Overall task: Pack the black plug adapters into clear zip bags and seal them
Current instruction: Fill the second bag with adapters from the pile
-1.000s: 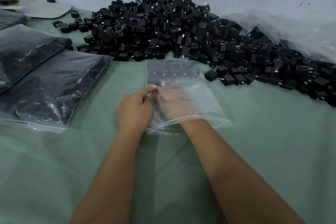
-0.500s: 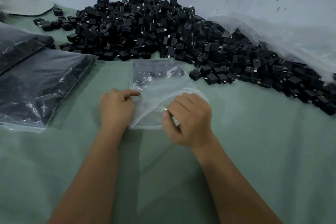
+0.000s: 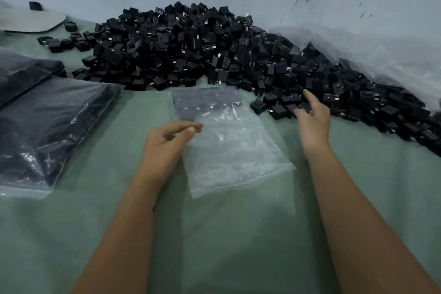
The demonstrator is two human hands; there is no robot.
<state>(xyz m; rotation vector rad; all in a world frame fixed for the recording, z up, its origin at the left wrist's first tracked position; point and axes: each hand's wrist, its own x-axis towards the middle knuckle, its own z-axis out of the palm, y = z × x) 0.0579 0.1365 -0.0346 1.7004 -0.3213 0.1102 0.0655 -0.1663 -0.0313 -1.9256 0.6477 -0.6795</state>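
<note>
Head view shows the left hand [image 3: 167,148] pinching a partly filled clear zip bag [image 3: 229,141] mid-desk, the right hand [image 3: 312,119] open over the adapter pile [image 3: 214,48] along the far edge. Filled bags [image 3: 47,126] lie left; most remains unpacked.

Zip bag [image 3: 229,141] before adapter pile [image 3: 214,55], filled bags [image 3: 47,126] left

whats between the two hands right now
In the head view, the clear zip bag lies between them: the left hand pinches its left edge, while the right hand reaches to the adapter pile, apart from the bag.
</note>
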